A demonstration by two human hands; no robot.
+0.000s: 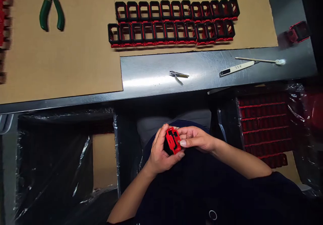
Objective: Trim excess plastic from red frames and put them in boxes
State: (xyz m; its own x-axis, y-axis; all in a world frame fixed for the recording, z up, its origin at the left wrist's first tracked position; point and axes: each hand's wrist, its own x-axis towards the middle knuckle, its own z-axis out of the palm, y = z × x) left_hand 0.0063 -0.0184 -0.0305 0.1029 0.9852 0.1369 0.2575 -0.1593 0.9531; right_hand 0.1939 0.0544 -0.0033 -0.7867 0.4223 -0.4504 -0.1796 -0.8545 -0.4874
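Note:
My left hand [159, 151] and my right hand [197, 138] are together over my lap, below the table edge. Both are closed on one small red and black plastic part [173, 141], its red face turned up toward me. The left fingers wrap it from the left and below; the right fingertips pinch its right side. Two rows of several similar black and red frames [174, 23] stand on cardboard [252, 23] at the far side of the metal table [151, 77].
Tweezers [178, 74] lie on the bare metal strip. A white marked tool [236, 68] and a cotton swab [262, 61] lie to the right. Green-handled pliers [51, 9] rest far left. Another part [297, 31] sits far right. A plastic-lined bin of red parts [264, 127] stands right of my lap.

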